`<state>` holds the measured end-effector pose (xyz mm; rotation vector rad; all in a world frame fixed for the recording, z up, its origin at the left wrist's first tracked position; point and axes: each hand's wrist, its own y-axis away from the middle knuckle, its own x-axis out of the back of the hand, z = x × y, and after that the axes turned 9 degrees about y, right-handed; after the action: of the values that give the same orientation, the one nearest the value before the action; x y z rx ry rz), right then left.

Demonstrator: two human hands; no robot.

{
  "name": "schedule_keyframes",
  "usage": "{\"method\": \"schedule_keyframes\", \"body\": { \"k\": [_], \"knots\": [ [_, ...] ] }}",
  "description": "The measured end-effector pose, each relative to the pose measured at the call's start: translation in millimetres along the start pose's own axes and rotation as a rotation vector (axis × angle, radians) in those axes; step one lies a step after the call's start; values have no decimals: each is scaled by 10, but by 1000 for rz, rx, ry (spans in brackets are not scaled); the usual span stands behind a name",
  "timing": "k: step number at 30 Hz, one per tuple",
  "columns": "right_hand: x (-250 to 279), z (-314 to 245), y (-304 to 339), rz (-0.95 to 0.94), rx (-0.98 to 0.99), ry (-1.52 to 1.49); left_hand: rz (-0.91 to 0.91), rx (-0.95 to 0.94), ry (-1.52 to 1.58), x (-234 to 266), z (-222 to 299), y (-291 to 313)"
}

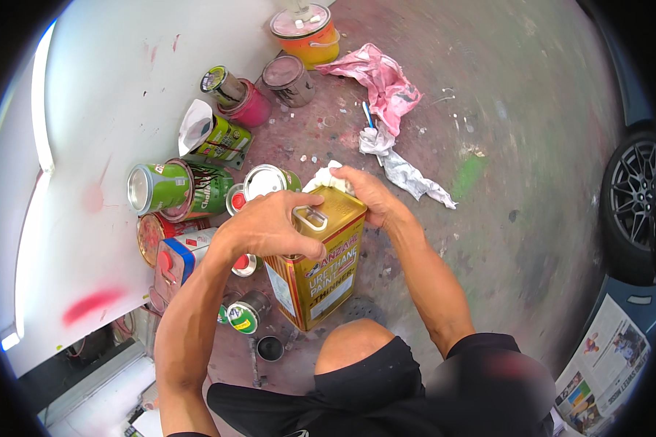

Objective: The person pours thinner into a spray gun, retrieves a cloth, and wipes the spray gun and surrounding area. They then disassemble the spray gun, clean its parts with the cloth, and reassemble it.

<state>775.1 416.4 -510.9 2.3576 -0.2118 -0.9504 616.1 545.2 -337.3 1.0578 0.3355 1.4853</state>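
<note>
A tall rectangular gold-and-red metal can (317,280) stands upright on the floor in front of my bent knee. My left hand (266,227) lies across its top from the left, with the thumb over the near edge and the fingers beside the metal carrying handle (311,218). At the far right corner of the top is my right hand (368,195), its fingers closed on a crumpled white rag (326,176) against the can. The fingertips of that hand are partly hidden behind the can and rag. A round tin with a white lid (264,182) stands just beyond my left hand.
Left of the can are a silver can with a red cap (173,255), green tins (157,187) and a small black cup (270,348). A yellow-orange bucket (310,44), a pink cloth (379,84) and a white cloth (415,178) lie farther off. A car wheel (634,200) is at right.
</note>
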Motion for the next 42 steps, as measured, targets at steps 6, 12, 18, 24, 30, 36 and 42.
{"method": "schedule_keyframes", "body": {
  "k": [6, 12, 18, 24, 30, 36, 42],
  "knots": [
    [176, -388, 1, 217, 431, -243, 414, -144, 94, -41, 42, 242],
    [623, -358, 430, 346, 617, -371, 891, -30, 235, -38, -19, -141],
    [719, 106, 994, 438, 521, -306, 1126, 85, 240, 54, -165, -940],
    [256, 432, 1090, 409, 399, -289, 1351, -93, 172, -83, -504, -1074],
    [-707, 402, 630, 276, 439, -81, 1134, -291, 333, -1116, -895, -380],
    [-1289, 964, 241, 363, 616, 819, 1039, -263, 346, -1879, -1028, -35],
    [-1277, 972, 480, 296, 415, 415, 860, -382, -127, -2475, -1308, 621]
  ]
}}
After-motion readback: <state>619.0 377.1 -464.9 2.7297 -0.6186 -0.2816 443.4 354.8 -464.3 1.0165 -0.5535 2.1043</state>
